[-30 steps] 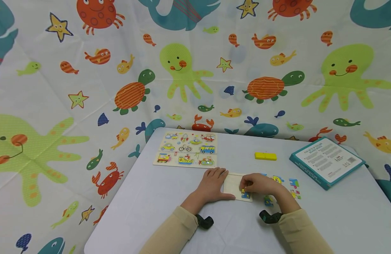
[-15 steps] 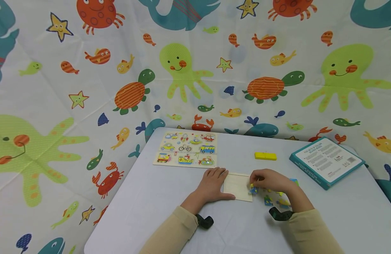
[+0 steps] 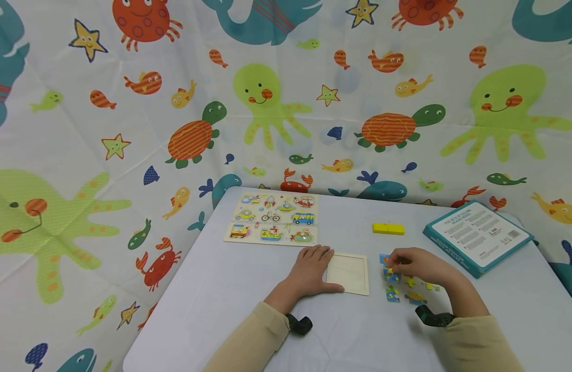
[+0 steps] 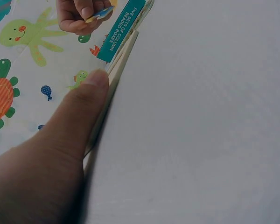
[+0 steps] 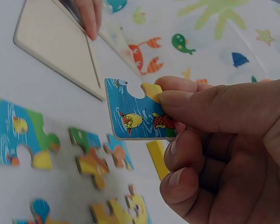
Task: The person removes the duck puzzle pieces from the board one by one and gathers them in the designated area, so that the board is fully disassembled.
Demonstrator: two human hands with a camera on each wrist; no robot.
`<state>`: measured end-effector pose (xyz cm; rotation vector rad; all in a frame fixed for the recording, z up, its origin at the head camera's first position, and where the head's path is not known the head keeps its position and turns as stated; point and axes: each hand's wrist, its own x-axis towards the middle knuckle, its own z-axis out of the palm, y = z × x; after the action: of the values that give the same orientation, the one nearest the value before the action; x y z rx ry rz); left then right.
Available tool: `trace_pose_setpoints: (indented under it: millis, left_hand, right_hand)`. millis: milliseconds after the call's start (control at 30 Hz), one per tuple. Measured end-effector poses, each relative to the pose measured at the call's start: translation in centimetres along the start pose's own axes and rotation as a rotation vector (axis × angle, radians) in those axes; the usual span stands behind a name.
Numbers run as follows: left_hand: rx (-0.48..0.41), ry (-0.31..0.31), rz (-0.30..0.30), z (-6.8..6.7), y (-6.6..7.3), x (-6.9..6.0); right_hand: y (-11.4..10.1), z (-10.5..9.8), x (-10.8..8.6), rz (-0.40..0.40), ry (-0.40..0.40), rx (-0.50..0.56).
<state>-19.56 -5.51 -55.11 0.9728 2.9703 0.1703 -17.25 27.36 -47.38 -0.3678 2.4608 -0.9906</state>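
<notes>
My left hand (image 3: 309, 274) rests at the left side of a shallow square wooden puzzle tray (image 3: 353, 274), fingers and thumb extended. In the left wrist view its thumb (image 4: 79, 112) lies along the tray's edge. To the right of the tray, my right hand (image 3: 418, 266) pinches a jigsaw piece (image 5: 123, 112) between thumb and fingers. That piece is blue, with printed fish and a yellow corner, and is raised above the table. Below it lie several loose jigsaw pieces, among them a blue-green one (image 5: 23, 135) and a green-and-orange one (image 5: 88, 158).
A vehicle picture board (image 3: 271, 219) lies at the back left of the white table (image 3: 211, 299). A yellow block (image 3: 388, 229) sits behind the loose pieces. At the right is a teal box (image 3: 478, 237). A sea-animal cloth (image 3: 286, 103) hangs behind.
My right hand has moved right with the jigsaw piece, from the tray's near right corner to over the loose pieces. The tray is bare now. My left hand has stayed still.
</notes>
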Motion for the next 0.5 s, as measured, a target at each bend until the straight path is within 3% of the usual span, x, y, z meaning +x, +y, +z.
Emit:
trace_pose_setpoints:
  millis: [500]
  left_hand:
    - [-0.014, 0.001, 0.003, -0.5, 0.2, -0.2]
  right_hand:
    - [3.5, -1.7, -4.3, 0.066, 0.038, 0.039]
